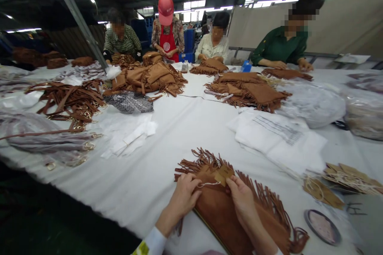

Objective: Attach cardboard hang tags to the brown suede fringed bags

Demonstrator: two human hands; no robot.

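A brown fringed bag lies on the white-covered table right before me, its zipper edge toward the lower left. On its upper part is a tan paper tag with a white string. My right hand pinches the tag's lower right corner between thumb and fingers. My left hand is over the bag's left edge, fingers closed at the left end of the string.
Tan tags and a round dish lie at the right, white printed sheets beyond. Brown straps and white slips are at the left. Brown bags pile up farther back, where several people work.
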